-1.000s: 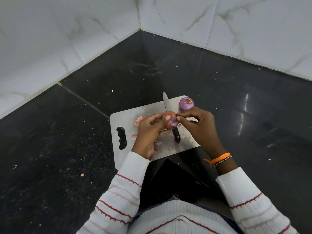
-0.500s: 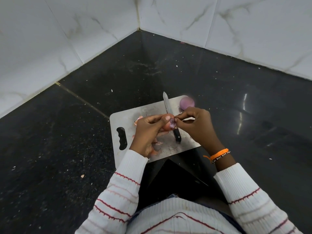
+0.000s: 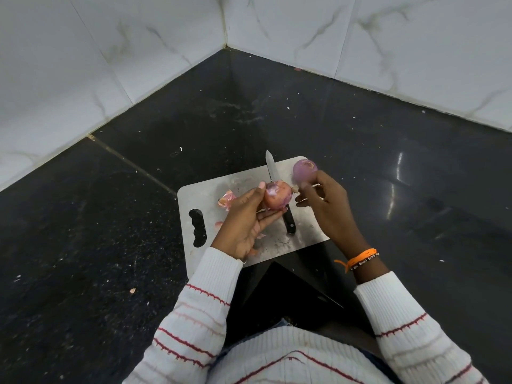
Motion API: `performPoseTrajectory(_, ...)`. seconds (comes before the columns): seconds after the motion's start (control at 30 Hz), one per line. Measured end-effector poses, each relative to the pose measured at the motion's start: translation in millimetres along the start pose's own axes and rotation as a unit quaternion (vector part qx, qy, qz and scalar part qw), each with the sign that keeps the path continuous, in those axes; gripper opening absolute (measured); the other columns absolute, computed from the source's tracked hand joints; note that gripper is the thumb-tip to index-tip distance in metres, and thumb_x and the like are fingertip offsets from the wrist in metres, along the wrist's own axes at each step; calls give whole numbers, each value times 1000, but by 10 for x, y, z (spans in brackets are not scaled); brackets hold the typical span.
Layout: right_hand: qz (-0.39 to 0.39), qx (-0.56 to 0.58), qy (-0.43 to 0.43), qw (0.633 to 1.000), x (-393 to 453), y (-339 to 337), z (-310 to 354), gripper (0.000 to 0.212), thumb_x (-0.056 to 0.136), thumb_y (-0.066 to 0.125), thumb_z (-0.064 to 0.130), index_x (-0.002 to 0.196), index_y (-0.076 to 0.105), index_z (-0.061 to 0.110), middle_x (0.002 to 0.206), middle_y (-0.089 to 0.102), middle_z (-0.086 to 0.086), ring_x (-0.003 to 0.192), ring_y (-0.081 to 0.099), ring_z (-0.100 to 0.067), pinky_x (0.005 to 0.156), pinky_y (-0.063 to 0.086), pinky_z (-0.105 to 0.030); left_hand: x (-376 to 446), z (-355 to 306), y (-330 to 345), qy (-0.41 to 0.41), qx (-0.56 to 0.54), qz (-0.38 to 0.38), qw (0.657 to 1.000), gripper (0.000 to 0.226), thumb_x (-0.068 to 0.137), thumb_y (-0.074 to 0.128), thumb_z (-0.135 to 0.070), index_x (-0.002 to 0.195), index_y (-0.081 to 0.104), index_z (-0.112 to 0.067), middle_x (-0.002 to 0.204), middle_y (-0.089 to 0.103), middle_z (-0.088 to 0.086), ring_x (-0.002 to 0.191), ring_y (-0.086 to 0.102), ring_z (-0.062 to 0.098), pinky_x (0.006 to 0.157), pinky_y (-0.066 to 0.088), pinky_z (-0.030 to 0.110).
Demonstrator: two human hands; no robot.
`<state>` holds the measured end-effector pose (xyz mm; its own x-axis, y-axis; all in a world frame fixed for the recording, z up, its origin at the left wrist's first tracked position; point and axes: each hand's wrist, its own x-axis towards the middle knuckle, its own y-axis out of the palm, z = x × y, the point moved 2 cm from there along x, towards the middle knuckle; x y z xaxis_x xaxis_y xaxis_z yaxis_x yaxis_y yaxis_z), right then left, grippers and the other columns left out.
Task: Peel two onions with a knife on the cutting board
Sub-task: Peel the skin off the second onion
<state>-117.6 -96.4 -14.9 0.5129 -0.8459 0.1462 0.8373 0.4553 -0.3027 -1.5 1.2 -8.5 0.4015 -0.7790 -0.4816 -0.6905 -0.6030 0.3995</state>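
Fingers [image 3: 270,216] of the left hand [image 3: 243,223] cradled the onion [image 3: 278,199] for peeling; the right hand [image 3: 324,200] pinched a skin scrap [image 3: 296,189] pulled clear.

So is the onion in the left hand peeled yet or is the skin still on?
Mostly still on. The onion in the left hand shows brownish-orange skin, with only a purple patch bared on top.

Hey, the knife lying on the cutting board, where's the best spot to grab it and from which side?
Grip the knife by its black handle, the end nearest the person, coming from the right with the right hand. The blade points away toward the wall. The left hand holds the onion over the knife's middle, so only the handle end is probably easy to reach.
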Motion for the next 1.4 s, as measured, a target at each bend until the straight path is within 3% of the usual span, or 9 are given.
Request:
performPoseTrajectory(0.13,-9,20,-38,999,-41,40,100,22,93,46,25,85,58,8,82,60,1,77,61,-19,67,53,-35,16,26,-12,17,17,2,1000,29,96,50,-29,111,62,-8,114,66,17,92,70,20,77,59,26)
performPoseTrajectory(0.2,10,-7,-61,998,-60,87,131,3,89,59,22,90,58,18,89,58,11,83,59,-9,69,54,-25,10,33,-10,26,33,7,999,32,95,51,-27,118,61,-6,116,66,16,99,69,22,80,58,27)
performPoseTrajectory(0.27,4,-39,-78,996,-80,126,126,14,83,68,18,92,59,24,92,57,14,84,58,-6,67,51,-17,6,29,-2,31,32,11,999,30,95,51,-26,116,63,-7,115,67,14,99,69,22,79,58,27)
performPoseTrajectory(0.57,-54,-29,-49,997,-22,99,25,12,85,64,5,81,60,15,81,56,14,78,62,-19,70,56,-34,-13,14,2,30,19,23,999,20,89,60,-14,108,64,-17,115,65,14,95,70,18,78,58,24)
performPoseTrajectory(0.7,-58,-46,-63,995,2,89,-25,20,85,58,-6,85,59,14,84,55,9,75,60,-16,65,55,-21,16,22,-13,22,12,14,1000,16,88,60,-19,103,65,-20,117,63,13,96,68,18,74,58,22)
performPoseTrajectory(0.8,-50,-56,-83,994,0,86,-9,30,84,47,-16,95,63,7,94,56,7,86,59,-11,74,55,-22,38,26,-10,25,13,15,999,24,83,63,-23,106,64,-18,115,65,12,95,69,18,73,57,22)
performPoseTrajectory(0.97,36,-33,-140,989,-22,83,97,25,81,62,3,99,63,20,99,53,23,93,58,-6,79,52,-17,75,45,-5,32,-2,22,999,36,84,63,-23,117,61,-7,113,67,13,93,70,17,79,58,24)
performPoseTrajectory(1.23,-5,-67,-89,994,15,32,29,17,80,68,4,78,60,19,80,55,17,74,56,1,68,46,-9,121,33,-26,4,-37,-7,999,26,90,57,-26,108,62,-8,120,63,18,106,65,22,83,56,25)
performPoseTrajectory(1.4,-42,-102,-35,993,36,35,-66,24,76,70,-3,72,59,18,76,58,11,72,60,-11,65,46,-6,125,27,-19,6,-29,-23,999,34,87,61,-22,118,58,-9,126,59,17,104,65,22,79,58,25)
